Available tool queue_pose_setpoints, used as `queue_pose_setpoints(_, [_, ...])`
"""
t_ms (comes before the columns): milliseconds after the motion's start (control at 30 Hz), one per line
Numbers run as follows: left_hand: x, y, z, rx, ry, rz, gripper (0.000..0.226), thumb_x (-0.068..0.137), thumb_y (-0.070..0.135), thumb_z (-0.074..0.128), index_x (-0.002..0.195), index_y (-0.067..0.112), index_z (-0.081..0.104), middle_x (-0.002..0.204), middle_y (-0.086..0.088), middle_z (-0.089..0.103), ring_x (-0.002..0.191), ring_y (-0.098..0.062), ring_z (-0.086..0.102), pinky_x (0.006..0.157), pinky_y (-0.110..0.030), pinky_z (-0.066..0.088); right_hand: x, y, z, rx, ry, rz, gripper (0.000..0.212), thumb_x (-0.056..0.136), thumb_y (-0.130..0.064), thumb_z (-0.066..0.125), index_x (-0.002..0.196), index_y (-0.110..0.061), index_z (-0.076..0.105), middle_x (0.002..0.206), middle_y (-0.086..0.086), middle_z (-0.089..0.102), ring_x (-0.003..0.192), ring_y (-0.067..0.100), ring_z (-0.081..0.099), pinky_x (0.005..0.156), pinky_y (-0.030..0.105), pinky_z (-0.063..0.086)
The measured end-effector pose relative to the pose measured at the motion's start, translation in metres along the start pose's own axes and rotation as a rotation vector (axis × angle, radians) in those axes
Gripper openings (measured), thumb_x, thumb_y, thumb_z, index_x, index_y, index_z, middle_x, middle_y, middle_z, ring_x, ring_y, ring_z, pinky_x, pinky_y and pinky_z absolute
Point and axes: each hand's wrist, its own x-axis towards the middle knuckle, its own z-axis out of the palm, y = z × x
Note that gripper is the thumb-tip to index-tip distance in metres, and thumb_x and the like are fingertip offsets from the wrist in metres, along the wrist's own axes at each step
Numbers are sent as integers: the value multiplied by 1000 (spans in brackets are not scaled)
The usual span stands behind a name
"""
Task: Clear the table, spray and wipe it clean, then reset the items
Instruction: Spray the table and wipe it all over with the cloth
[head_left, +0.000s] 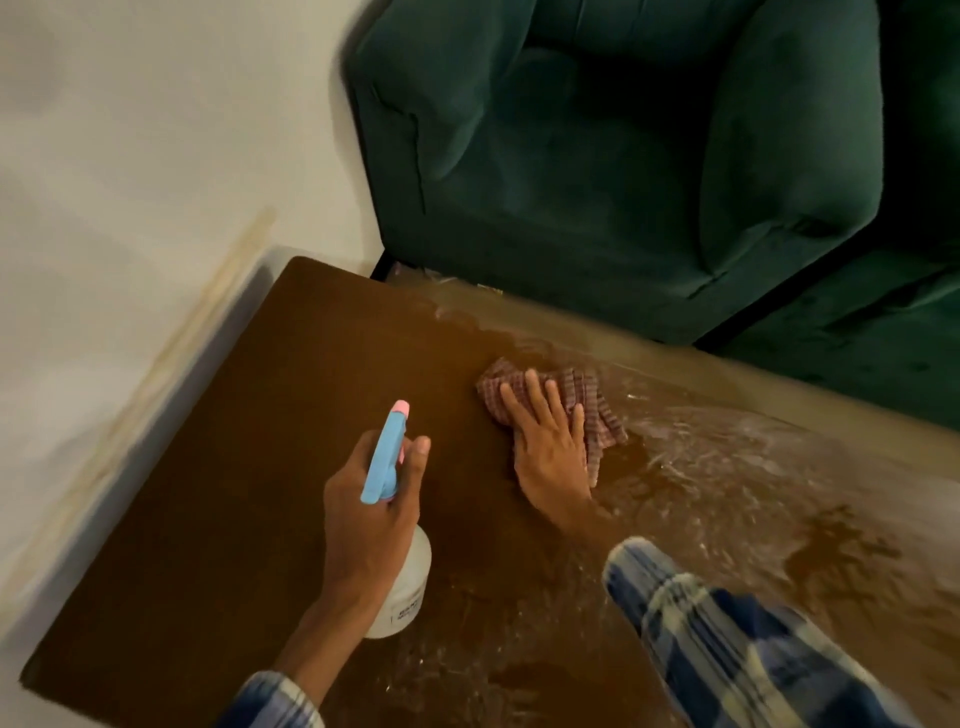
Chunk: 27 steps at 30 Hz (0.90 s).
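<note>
Your right hand (550, 447) lies flat on the cloth (589, 402), which rests on the table (208, 493) and spreads ahead and right of it. Just left of it, your left hand (371, 514) holds the spray bottle (387, 460) over the tabletop. Beyond both hands, behind the table's far edge, stands an armchair (597, 156); a wall (104, 156) runs left of your left hand.

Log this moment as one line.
step: wipe | left hand: grips spray bottle | right hand: presses checked cloth on table | surface: wet streaks at right
</note>
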Motion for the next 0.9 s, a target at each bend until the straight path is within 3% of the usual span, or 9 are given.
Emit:
queue_pose_setpoints(67, [-7, 7, 11, -4, -19, -15, 6, 91, 32, 65, 91, 29, 60, 63, 3, 57, 55, -20, 60, 49, -36, 56, -41, 17, -4, -8, 3, -58, 58, 106, -29, 28, 161, -43, 14, 171, -14, -4, 158, 14, -11, 127, 49, -7])
queue_pose_setpoints(133, [-17, 14, 21, -29, -43, -56, 7, 91, 33, 66, 89, 34, 59, 71, 4, 61, 59, -21, 62, 51, -36, 57, -74, 46, -11, -5, 11, 13, 60, 104, -32, 29, 160, -46, 14, 171, -15, -2, 157, 11, -10, 127, 49, -5])
queue_pose_setpoints(267, [-36, 18, 48, -17, -153, -101, 12, 91, 42, 62, 91, 30, 62, 64, 4, 59, 55, -19, 60, 49, -34, 55, -93, 101, -27, 31, 62, 242, 57, 103, -37, 24, 160, -44, 18, 170, -14, -1, 158, 13, -7, 127, 50, -5])
queue_pose_setpoints(400, [-51, 20, 73, 16, -185, -166, 31, 88, 51, 58, 95, 21, 63, 62, 3, 58, 51, -11, 58, 48, -23, 51, -94, 126, -38, 38, 58, 245, 56, 105, -36, 24, 160, -44, 17, 171, -12, -1, 157, 12, -10, 125, 46, -11])
queue_pose_setpoints(633, [-58, 23, 70, 19, -71, -203, 23, 89, 45, 64, 97, 24, 63, 66, 8, 58, 56, -14, 60, 51, -18, 51, -73, 119, -38, 93, 90, 282, 57, 109, -25, 35, 161, -42, 16, 171, -9, -3, 157, 16, -11, 124, 53, -12])
queue_pose_setpoints(767, [-51, 21, 50, -50, 32, -206, 11, 88, 39, 67, 93, 38, 56, 72, 11, 61, 74, -7, 65, 55, -13, 54, -24, 92, -40, 121, 92, 385, 58, 109, -24, 35, 162, -40, 14, 172, -6, -7, 158, 23, -12, 122, 59, -13])
queue_pose_setpoints(900, [-35, 1, 27, -67, 112, -186, 21, 86, 43, 66, 99, 28, 60, 72, 10, 61, 71, -7, 65, 54, -17, 54, 35, 41, -34, 100, 57, 377, 58, 109, -26, 34, 162, -39, 12, 172, -3, -9, 157, 26, -14, 122, 63, -9])
